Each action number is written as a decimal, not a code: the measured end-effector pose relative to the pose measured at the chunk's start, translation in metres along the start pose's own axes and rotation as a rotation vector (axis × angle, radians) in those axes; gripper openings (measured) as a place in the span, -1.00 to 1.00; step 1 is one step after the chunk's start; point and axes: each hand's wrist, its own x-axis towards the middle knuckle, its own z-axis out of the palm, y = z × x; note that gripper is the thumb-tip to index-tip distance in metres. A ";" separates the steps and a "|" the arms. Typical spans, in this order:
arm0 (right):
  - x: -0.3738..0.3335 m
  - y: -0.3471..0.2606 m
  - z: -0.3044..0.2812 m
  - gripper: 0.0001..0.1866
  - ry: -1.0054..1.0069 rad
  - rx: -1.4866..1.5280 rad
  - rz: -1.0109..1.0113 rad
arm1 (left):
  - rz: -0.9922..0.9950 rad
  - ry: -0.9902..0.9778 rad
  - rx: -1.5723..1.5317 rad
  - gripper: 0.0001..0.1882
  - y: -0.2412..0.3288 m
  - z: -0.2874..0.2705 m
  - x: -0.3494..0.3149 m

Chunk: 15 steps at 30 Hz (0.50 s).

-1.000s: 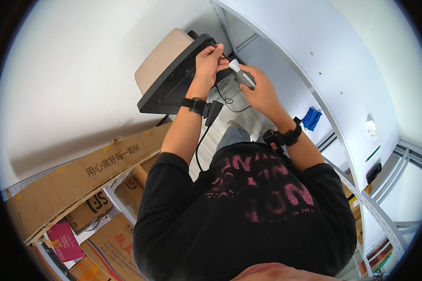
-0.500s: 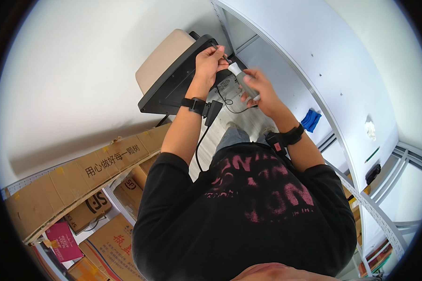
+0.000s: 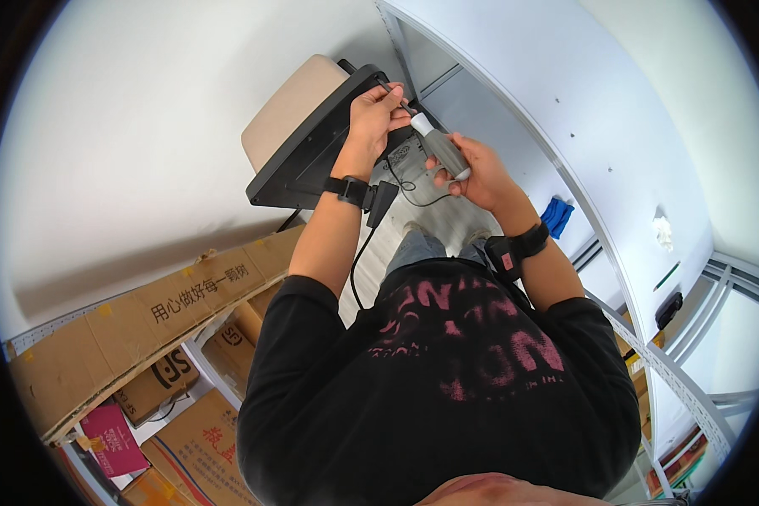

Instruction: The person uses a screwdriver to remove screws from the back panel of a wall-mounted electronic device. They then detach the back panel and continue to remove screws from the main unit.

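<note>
A screwdriver (image 3: 447,153) with a grey and white handle slants up and left, its dark shaft pointing at the corner of a black panel (image 3: 312,148). Pinched around the shaft near that corner are the fingers of my left hand (image 3: 375,116). My right hand (image 3: 481,173) is at the handle, thumb on one side and fingertips on the other. Behind the panel rests a beige padded block (image 3: 299,105), like a seat cushion. My left fingers hide part of the shaft, and I cannot make out the screw.
A black cable (image 3: 413,194) loops over the floor below the panel. On the left, a long cardboard strip (image 3: 126,337) fronts a shelf of cardboard boxes (image 3: 198,443). A metal-framed white board (image 3: 599,160) stands on the right, near a blue cloth (image 3: 557,217).
My right hand, blurred with its fingers looser before, has closed around the screwdriver handle. My left hand stays at the shaft, and the panel has hardly moved.
</note>
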 end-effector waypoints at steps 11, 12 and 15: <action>0.001 0.009 0.015 -0.56 0.227 -0.181 -0.096 | -0.017 -0.033 0.043 -0.80 0.000 -0.001 0.000; 0.001 0.005 0.004 -0.57 0.107 -0.085 -0.028 | -0.010 -0.031 0.036 -0.80 0.000 -0.001 -0.001; 0.001 0.006 0.005 -0.58 0.143 -0.237 -0.074 | -0.013 -0.015 -0.005 -0.80 0.002 0.002 -0.005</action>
